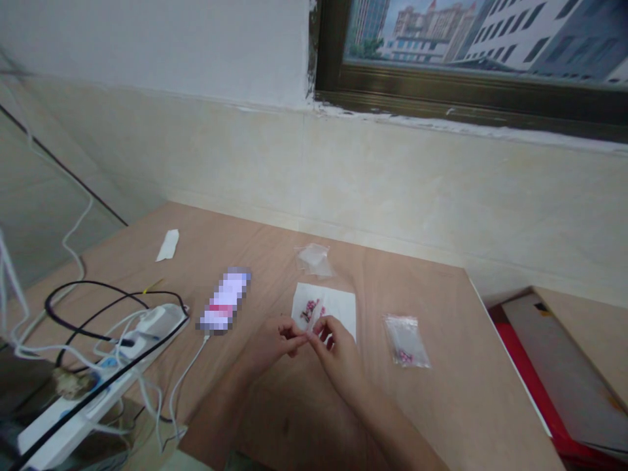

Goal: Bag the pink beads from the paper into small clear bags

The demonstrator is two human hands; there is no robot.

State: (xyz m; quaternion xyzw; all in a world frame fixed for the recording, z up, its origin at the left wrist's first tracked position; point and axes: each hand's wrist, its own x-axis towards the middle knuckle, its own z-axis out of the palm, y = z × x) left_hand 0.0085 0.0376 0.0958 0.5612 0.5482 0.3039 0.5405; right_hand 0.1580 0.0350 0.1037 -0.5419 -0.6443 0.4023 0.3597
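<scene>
Your pale wooden table (441,405) meets a cream tiled wall (392,190) under a dark-framed picture of buildings (471,46). Both forearms come in from 6 o'clock. Your left hand (277,340) and right hand (336,350) meet fingertip to fingertip, pinched on something too small to make out. Just beyond, at 12 o'clock, small pink beads (311,309) lie on a white paper sheet (338,302). A clear plastic bag (406,340) lies at 3 o'clock and a white power strip (98,373) at 9. The slim phone (224,301) is blurred and unreadable.
</scene>
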